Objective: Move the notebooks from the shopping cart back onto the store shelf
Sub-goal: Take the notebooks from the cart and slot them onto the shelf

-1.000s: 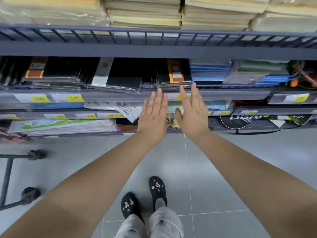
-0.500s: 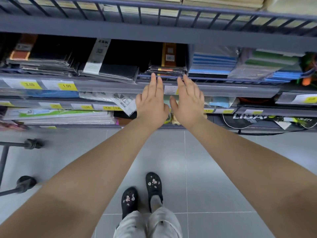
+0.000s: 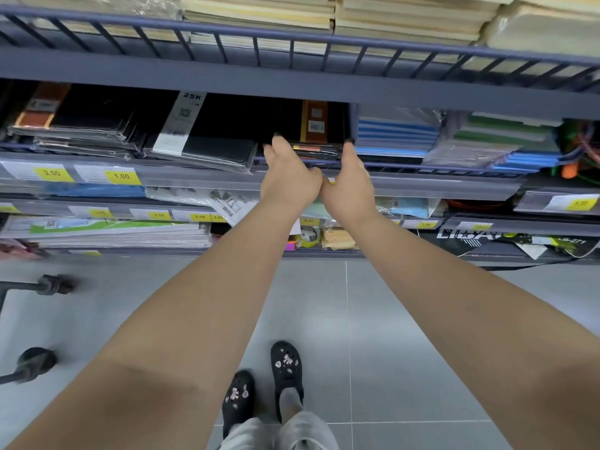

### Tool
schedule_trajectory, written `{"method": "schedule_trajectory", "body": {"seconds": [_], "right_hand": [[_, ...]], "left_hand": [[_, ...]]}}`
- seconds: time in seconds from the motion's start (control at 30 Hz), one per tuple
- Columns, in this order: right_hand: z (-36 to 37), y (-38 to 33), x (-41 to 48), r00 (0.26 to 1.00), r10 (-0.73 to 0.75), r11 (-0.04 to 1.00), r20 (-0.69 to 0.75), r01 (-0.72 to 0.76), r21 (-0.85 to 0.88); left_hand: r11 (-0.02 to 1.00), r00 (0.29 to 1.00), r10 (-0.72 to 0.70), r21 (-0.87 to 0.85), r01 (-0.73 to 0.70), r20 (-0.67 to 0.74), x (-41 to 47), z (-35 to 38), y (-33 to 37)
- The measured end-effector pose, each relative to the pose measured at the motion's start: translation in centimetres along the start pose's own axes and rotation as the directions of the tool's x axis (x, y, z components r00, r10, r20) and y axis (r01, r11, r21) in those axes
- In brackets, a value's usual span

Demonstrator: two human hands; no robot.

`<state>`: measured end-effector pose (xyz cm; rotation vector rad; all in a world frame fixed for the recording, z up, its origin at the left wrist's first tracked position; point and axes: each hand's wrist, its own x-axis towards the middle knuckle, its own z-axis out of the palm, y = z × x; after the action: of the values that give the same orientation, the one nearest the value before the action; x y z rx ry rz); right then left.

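Notebooks (image 3: 316, 138), a small stack of dark-covered ones with an orange band, lie on the middle tier of the store shelf (image 3: 422, 186), between a black 25K notebook (image 3: 207, 141) on their left and a pile of blue-striped exercise books (image 3: 396, 134) on their right. Both hands reach over the shelf's front rail to this stack. The left hand (image 3: 289, 177) has its fingers curled at the stack's left front corner, and the right hand (image 3: 349, 183) hooks its fingers at the right front corner; the thumbs meet just below the rail. Each hand seems to press or pinch the stack's edge rather than carry anything, though whether the fingers truly clamp it or only rest against it is hard to tell, since the fingertips disappear into the dark slot.

The step in hand looks like seating and squaring this stack in its slot. Next, the hands would need to let go and turn toward the shopping cart (image 3: 32, 319), of which only a dark frame and wheels show at the left edge; whether more notebooks wait there cannot be seen.
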<state>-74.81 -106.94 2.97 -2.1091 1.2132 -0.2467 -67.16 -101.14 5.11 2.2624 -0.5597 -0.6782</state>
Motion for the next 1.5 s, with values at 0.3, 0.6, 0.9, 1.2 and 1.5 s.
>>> {"method": "schedule_trajectory", "body": {"seconds": [0.3, 0.6, 0.9, 1.2, 1.5], "right_hand": [[-0.9, 1.2, -0.3, 0.999, -0.039, 0.999, 0.032, 0.039, 0.000], [-0.9, 1.7, -1.2, 0.990, -0.121, 0.987, -0.068, 0.113, -0.115], [-0.5, 3.0, -2.3, 0.947, -0.274, 0.668, 0.168, 0.313, -0.675], [-0.6, 0.7, -3.1, 0.937, -0.303, 0.717, 0.174, 0.345, -0.606], [6.2, -4.6, -5.8, 0.837, -0.483, 0.625, 0.255, 0.534, -0.569]], "left_hand": [[0.957, 0.997, 0.074, 0.281, -0.076, 0.018, -0.4, -0.9, -0.7], [0.918, 0.978, 0.197, 0.338, -0.210, 0.071, -2.0, -0.5, -2.6], [0.519, 0.904, 0.383, 0.765, -0.381, 0.190, -2.0, 0.7, -5.1], [0.546, 0.882, 0.420, 0.718, -0.432, 0.212, -3.2, -1.3, -5.1], [0.645, 0.937, 0.347, 0.736, -0.206, -0.041, -3.0, -8.5, -13.4]]}}
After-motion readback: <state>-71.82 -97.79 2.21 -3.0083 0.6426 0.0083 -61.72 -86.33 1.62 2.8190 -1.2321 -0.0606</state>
